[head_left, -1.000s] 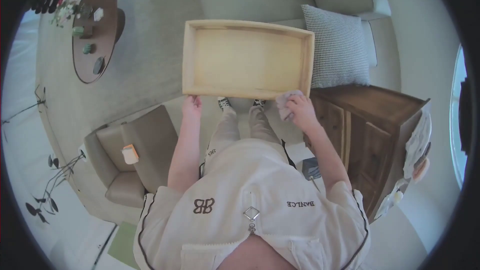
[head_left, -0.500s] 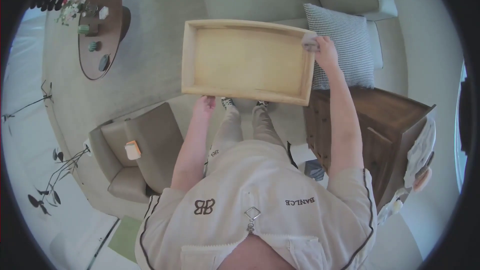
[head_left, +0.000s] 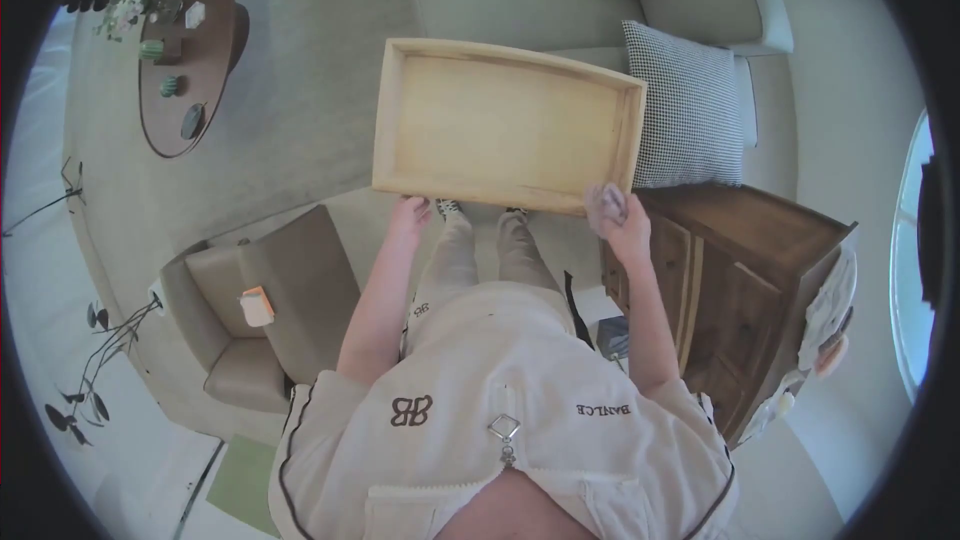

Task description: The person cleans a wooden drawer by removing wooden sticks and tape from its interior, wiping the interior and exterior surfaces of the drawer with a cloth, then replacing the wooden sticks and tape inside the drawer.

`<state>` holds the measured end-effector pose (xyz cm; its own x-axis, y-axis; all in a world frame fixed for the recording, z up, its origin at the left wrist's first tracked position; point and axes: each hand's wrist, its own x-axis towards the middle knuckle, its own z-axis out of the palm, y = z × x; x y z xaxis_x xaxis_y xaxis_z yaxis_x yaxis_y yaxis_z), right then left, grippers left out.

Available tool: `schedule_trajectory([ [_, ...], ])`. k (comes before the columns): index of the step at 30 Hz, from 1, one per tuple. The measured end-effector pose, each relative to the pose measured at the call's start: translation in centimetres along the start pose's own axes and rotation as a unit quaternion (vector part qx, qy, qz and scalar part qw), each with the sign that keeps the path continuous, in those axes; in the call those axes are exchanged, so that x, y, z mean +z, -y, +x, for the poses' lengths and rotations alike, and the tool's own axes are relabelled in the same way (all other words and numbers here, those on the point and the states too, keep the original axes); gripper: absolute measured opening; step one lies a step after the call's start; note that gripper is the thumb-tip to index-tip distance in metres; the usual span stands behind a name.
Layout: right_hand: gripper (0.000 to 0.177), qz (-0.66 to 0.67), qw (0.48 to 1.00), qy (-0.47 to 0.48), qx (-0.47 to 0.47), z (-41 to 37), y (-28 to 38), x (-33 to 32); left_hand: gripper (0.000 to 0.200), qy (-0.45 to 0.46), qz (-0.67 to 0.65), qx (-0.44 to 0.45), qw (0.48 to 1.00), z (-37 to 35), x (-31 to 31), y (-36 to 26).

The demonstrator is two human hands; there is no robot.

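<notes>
A shallow, drawer-like wooden box (head_left: 510,130) of pale wood hangs open side up in front of me, above my feet. Its inside is bare. My left hand (head_left: 411,212) is closed on the near wall by the left corner, most of the fingers hidden beneath it. In my right hand (head_left: 628,230) is a crumpled greyish cloth (head_left: 606,206), pressed against the near wall close to the right corner.
A brown wooden cabinet (head_left: 750,230) stands close on my right, before a sofa (head_left: 500,0) with a checked cushion (head_left: 685,105). To the left are an armchair (head_left: 290,290) and a low table (head_left: 200,50) bearing a vase and small ornaments.
My right hand has brought the cloth from the box's far right corner down to the near right corner. In view, the box has shifted slightly right; my left hand keeps its hold.
</notes>
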<state>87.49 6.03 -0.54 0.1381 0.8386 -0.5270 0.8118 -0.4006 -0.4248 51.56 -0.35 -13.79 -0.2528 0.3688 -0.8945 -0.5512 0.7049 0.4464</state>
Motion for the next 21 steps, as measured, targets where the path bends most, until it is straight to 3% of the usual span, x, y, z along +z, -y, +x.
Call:
schedule_trajectory([
  [3,0.02,0.08,0.989,-0.125,-0.015,2.7,3.7,-0.7,0.03,-0.001,0.025,0.01,1.0,-2.1,0.0,-1.1],
  [6,0.025,0.008,0.987,-0.159,-0.022,8.7,3.4,1.5,0.045,-0.009,0.063,0.009,0.998,-3.2,-0.8,-2.4],
  [8,0.026,-0.106,0.977,-0.185,-0.015,12.6,2.4,3.0,0.043,-0.013,0.091,0.018,0.996,-2.2,-1.3,-2.6],
  [12,0.03,-0.166,0.962,-0.205,0.071,18.0,2.1,5.3,0.035,-0.033,0.143,0.023,0.989,-1.5,-0.6,-3.9],
  [15,0.025,-0.114,0.948,-0.275,0.111,21.1,1.6,8.7,0.029,-0.052,0.173,0.048,0.982,-1.4,-0.2,-5.0],
  [21,0.026,-0.066,0.958,-0.276,0.03,21.4,4.3,10.6,0.034,-0.022,0.185,0.039,0.982,-1.6,-0.1,-5.9],
])
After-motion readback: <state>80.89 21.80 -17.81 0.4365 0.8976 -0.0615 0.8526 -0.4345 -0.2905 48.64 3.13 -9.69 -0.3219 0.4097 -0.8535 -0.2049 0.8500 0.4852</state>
